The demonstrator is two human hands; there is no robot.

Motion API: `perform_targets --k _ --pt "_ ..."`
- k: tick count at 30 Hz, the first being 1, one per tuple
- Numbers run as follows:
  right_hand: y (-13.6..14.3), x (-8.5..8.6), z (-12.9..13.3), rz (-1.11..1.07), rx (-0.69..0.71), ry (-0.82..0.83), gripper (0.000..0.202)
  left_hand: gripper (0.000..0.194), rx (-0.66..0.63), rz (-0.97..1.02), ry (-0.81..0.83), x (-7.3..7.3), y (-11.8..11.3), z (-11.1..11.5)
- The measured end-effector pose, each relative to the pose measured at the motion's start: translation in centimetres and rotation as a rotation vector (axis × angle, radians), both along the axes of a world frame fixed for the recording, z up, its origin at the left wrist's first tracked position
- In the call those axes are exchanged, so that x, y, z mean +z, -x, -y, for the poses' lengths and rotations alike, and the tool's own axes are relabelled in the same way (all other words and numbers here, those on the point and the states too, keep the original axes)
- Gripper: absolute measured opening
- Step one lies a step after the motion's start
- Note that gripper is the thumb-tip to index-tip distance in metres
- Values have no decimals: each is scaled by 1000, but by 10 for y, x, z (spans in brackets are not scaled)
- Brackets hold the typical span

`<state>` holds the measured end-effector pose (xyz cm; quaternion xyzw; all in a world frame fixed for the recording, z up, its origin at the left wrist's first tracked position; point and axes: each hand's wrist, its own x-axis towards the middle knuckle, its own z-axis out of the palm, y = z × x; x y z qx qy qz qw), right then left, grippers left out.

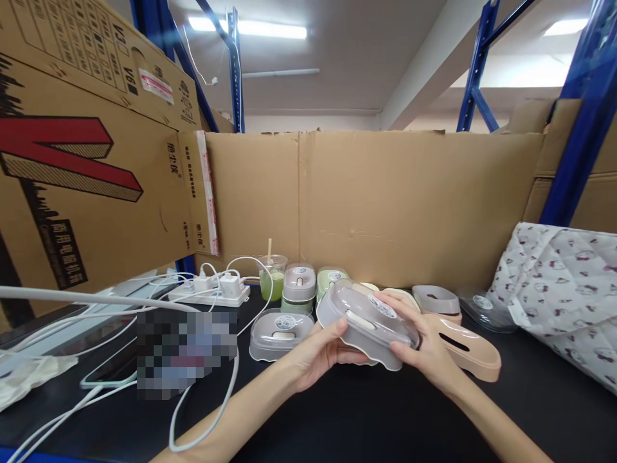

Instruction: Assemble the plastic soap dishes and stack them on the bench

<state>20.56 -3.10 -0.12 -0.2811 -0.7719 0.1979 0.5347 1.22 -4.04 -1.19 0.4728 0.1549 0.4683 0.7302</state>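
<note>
Between my two hands a grey plastic soap box [369, 331] is held tilted above the black table. It has a clear domed lid with a pale latch and a round label. My left hand [315, 357] grips its left end, thumb on the side and fingers underneath. My right hand [427, 344] holds the right end, fingers over the lid and its edge. To the left lies a similar grey soap box [265, 347]. Behind it a small grey box [299, 292] sits on a green one. A peach slotted piece [482, 357] lies right of my right hand.
A green drink cup [272, 289] stands at the back beside a white power strip [236, 297]. White cables [234, 379] loop across the left, near a phone [110, 363]. At right are a clear lid [489, 315], a grey tray [436, 299] and quilted fabric [563, 289]. Cardboard [385, 206] walls the back.
</note>
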Motion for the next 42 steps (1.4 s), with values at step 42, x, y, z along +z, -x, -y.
perform_targets --k 42 --pt "14 -11 5 -118 -165 -32 53 71 581 -196 -376 9 -2 0"
